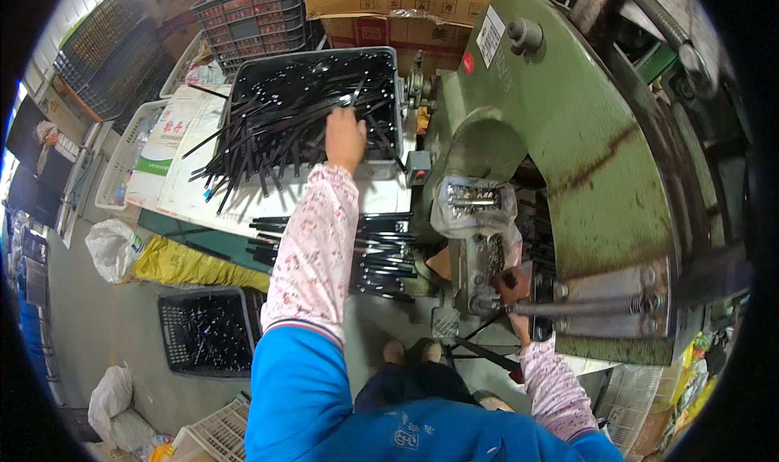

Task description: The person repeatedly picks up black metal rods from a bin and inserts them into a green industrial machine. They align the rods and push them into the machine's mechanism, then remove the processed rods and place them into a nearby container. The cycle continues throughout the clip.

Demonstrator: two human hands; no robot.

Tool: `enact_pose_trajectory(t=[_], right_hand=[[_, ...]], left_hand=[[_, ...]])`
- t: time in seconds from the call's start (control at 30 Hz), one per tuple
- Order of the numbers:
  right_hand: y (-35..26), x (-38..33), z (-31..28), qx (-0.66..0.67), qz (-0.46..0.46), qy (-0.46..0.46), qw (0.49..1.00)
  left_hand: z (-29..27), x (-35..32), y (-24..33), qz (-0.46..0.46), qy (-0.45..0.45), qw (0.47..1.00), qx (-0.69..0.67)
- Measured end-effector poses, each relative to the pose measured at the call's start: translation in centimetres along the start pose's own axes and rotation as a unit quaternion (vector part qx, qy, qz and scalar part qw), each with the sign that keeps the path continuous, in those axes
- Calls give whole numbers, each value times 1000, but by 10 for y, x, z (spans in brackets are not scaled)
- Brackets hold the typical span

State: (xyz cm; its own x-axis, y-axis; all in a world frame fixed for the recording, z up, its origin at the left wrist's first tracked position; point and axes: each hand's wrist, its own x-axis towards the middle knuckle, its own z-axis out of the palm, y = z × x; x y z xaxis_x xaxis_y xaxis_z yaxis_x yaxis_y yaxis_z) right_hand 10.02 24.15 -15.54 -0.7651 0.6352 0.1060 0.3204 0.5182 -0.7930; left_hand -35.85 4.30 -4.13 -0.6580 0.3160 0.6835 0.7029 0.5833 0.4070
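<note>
My left hand (345, 137) reaches forward into a grey tray (393, 56) heaped with long black metal strips (284, 121), its fingers down among them; the grip itself is hidden. My right hand (513, 287) sits low at the green press machine (568, 137), fingers closed around a small dark part beside the metal tooling block (475, 251). A plastic-wrapped piece (471, 202) sits above that block. More black strips (381, 251) lie stacked on the bench between my arms. Both forearms wear floral sleeve covers over blue sleeves.
A black crate (207, 332) with more strips stands on the floor at lower left. Stacked grey crates (251, 16) and cardboard boxes (389, 0) line the back. White baskets (122, 154) and sacks (114, 247) sit at left. A spring (584, 306) runs across the machine's front.
</note>
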Motion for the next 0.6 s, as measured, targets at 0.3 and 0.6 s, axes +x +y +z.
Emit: enact_pose_trajectory(t=[0.3,0.6], right_hand=[[-146,-49,-37,-216,-49,-96,970],[-208,-89,33,94,-112,-265,953]], left_hand=[[-2,-19,3,-210,-125,965,-99],[-137,-210,122,-350,-44,814,-462]])
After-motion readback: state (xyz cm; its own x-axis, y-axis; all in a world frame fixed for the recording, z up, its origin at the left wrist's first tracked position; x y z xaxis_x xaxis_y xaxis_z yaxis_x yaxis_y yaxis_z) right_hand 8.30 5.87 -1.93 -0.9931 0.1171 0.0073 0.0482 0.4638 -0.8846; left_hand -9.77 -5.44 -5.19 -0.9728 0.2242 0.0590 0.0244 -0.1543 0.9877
